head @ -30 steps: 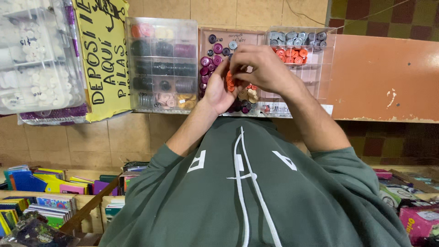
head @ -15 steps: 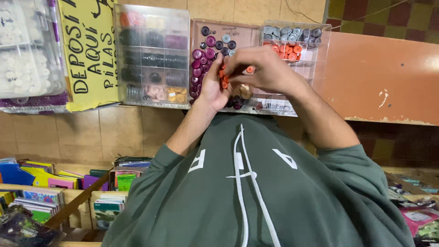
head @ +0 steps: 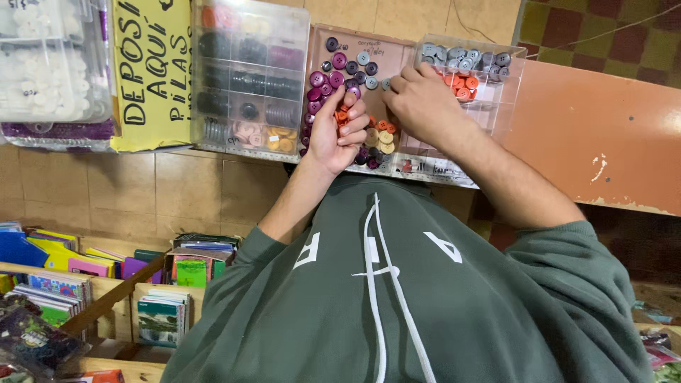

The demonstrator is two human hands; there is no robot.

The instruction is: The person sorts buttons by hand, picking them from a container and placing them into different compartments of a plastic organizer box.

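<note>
Orange buttons (head: 341,113) cupped in half-curled left hand (head: 335,126); right hand (head: 423,103) pinching above tray (head: 397,53), contents unclear.

Location type: small shop. Indicators: clear plastic compartment boxes of sorting buttons (head: 248,78), wooden racks of colourful booklets (head: 64,284).

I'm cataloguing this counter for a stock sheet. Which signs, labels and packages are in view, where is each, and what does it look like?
Yellow sign: upper left, tall paper sheet, black hand lettering.
Clear compartment box: beside the sign, dark and tan buttons.
Open tray: under both hands, purple, grey, orange buttons.
Small clear box: right, grey and orange buttons.
White-button box: far left.
Booklets: lower left, colourful.
</note>
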